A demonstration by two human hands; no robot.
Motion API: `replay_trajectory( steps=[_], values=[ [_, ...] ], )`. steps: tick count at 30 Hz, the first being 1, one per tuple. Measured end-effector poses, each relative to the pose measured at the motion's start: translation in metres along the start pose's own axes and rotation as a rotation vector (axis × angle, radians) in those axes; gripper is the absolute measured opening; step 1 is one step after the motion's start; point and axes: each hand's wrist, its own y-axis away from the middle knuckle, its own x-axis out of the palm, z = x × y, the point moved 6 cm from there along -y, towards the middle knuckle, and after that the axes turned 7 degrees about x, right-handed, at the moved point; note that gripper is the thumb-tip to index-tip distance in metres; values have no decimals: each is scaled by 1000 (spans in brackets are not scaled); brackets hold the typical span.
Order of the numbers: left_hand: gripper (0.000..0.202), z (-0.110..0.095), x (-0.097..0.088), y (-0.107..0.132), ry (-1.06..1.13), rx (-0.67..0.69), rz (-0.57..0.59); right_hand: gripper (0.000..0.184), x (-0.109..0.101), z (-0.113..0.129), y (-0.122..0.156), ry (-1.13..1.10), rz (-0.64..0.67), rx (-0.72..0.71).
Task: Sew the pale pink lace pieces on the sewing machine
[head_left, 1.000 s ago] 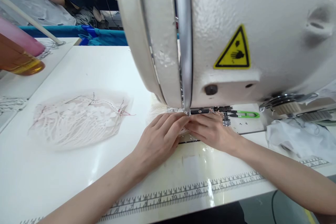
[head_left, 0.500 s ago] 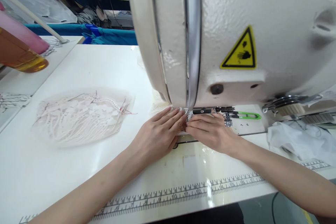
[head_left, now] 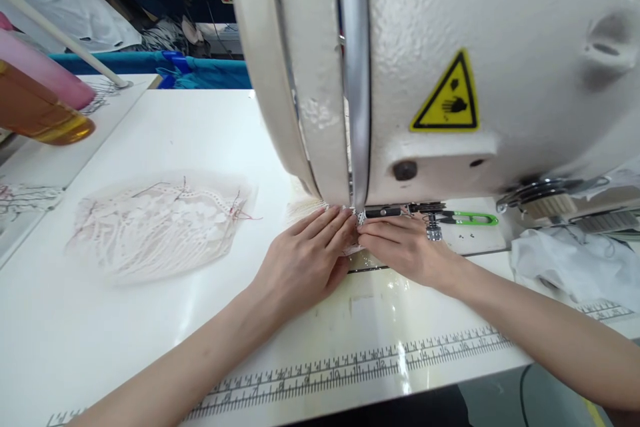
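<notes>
A pale lace fabric [head_left: 301, 205] lies under the head of a sewing machine [head_left: 425, 27]. My left hand [head_left: 300, 257] rests flat on it, fingers stretched out side by side and thumb tucked low. Close by on the right, my right hand [head_left: 407, 250] has its fingers pressed together at the lace edge, just below a dark metal attachment [head_left: 383, 211]. A bit of lace shows between the fingertips of both hands. The needle and presser foot are mostly hidden behind the machine head and fingers.
Another lace piece [head_left: 155, 230] with loose red threads lies left on the white table [head_left: 215, 123]. Green-handled thread snips [head_left: 470, 218] and white cloth [head_left: 570, 263] lie right. A ruler strip [head_left: 330, 373] runs along the front. Bottles [head_left: 45, 107] stand at left; a person [head_left: 65, 0] is beyond.
The view has shifted slightly, so the machine head appears a little further left. Both hands stay at the lace with almost the same pose; a bit more lace edge shows between them.
</notes>
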Motion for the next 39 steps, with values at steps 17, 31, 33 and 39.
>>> replay_trajectory(
  steps=[17,31,33,39],
  values=[
    [37,-5,3,-3,-33,-31,24,22,-24,-3,-1,201,-156,92],
    [36,-6,6,-5,-72,-47,35,34,-28,-21,0,-215,-47,314],
    [35,-7,6,-5,-89,-51,33,31,-26,-24,0,-250,-62,345],
    [33,-14,4,-4,-72,97,-1,23,-13,-28,4,-183,-77,406]
  ],
)
